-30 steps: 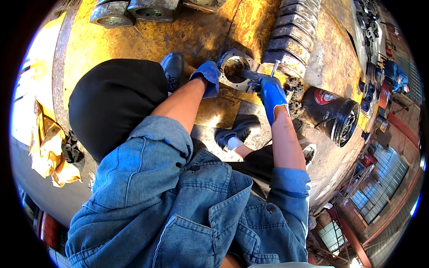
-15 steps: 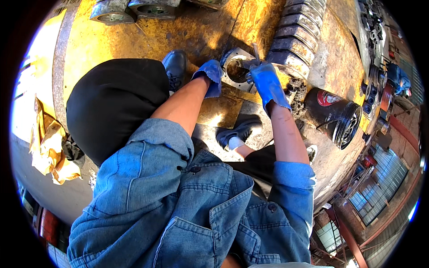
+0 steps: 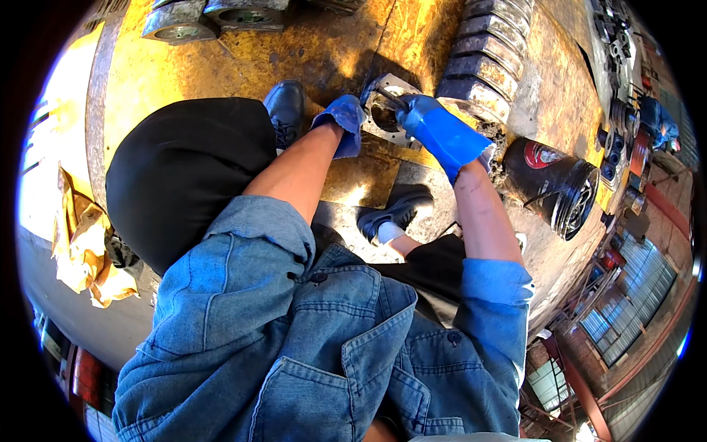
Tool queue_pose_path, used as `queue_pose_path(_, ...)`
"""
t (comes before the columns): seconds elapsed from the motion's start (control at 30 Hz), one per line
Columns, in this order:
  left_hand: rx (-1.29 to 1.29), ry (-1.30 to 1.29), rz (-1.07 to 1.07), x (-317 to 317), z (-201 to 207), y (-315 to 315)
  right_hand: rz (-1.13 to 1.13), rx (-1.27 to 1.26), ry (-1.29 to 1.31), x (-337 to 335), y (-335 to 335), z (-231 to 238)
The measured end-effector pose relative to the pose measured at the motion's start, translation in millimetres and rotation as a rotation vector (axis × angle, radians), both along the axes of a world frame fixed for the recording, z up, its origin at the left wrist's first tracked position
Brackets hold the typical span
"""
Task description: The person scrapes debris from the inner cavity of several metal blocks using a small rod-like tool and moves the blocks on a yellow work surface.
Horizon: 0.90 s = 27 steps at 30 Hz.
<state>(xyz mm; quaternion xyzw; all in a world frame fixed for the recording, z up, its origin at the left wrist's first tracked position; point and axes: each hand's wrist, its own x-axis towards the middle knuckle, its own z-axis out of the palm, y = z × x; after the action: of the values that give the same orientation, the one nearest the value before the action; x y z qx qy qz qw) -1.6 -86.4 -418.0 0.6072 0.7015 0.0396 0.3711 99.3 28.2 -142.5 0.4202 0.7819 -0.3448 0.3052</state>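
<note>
A squarish metal housing (image 3: 371, 128) with a large round bore lies on the stained yellow surface ahead of me. My right hand (image 3: 423, 118), in a blue rubber glove, is closed around a dark bar-shaped tool (image 3: 388, 95). Its visible end slants up and left across the bore, and I cannot make out its exact kind. At the housing's left side is my left hand (image 3: 347, 118), also blue-gloved. The glove's loose cuff covers most of it, so its fingers are hidden and I cannot tell whether it grips the housing.
A row of similar metal blocks (image 3: 482, 74) stands at the upper right, with more housings (image 3: 180, 23) at the upper left. A black bucket (image 3: 549, 184) lies tilted at right, near dark debris. My shoes flank the work. Another person in blue (image 3: 658, 121) is at far right.
My right hand has turned, its wrist swinging right and the glove now slanting to the upper left. The tool has tilted with it across the bore. My left hand has barely moved.
</note>
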Motion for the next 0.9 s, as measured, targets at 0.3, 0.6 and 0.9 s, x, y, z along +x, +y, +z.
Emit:
queue_pose_path(0.3,-0.065,-0.170,0.202,-5,19,7,0.103,-0.094,0.071,24,7,15)
queue_pose_path(0.6,-0.578,-0.810,0.631,-18,67,-18,-0.158,-0.100,0.050,45,17,69)
queue_pose_path(0.9,-0.212,-0.409,0.453,-13,55,-4,-0.052,0.025,0.081,72,59,-1)
